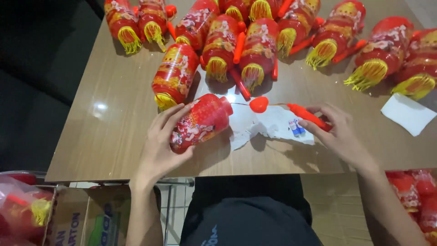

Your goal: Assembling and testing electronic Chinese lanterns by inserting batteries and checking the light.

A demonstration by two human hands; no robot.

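Small home workshop or cottage assembly spot, by the look of it. Wood-laminate counter [109, 136] with a dozen or so identical red paper lanterns [259, 45] with yellow tassels lying in rows along its far side. Loose orange plastic handle sticks [239, 45] among them. Open cardboard carton [86, 214] on the floor at lower left, beside a clear bag of more red lanterns [22, 205]; another bagged batch [416, 196] at lower right. Tiled floor [332, 205] below. Dim surroundings, no shop fittings visible.

head view, looking steeply down, close over table [109, 136]
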